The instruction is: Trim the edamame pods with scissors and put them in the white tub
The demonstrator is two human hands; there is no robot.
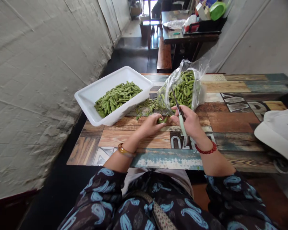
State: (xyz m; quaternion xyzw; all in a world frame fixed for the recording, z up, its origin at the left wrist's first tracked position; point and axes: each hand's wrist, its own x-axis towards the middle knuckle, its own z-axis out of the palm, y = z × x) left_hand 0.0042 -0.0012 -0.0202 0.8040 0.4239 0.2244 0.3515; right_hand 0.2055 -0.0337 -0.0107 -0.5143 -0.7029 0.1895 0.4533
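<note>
Between the thumb and fingers of my left hand [153, 124] is a green edamame pod [161, 120]. My right hand [189, 121] is wrapped round a pair of scissors [181, 123] with pale green handles, the dark blades pointing up and away. Just beyond that hand, a clear plastic bag [199, 92] lies with its mouth toward me, full of edamame pods [185, 88]. On the left a white plastic tub [86, 103] holds a heap of more pods [118, 97]. Small green trimmings [147, 107] are scattered between tub and bag.
The wood-patterned table [232, 123] carries a white cap [280, 127] at its right end. A rough white wall [38, 80] runs along the left. Farther back stand a bench [164, 56] and another table [172, 37] with a black tray [204, 28] of items.
</note>
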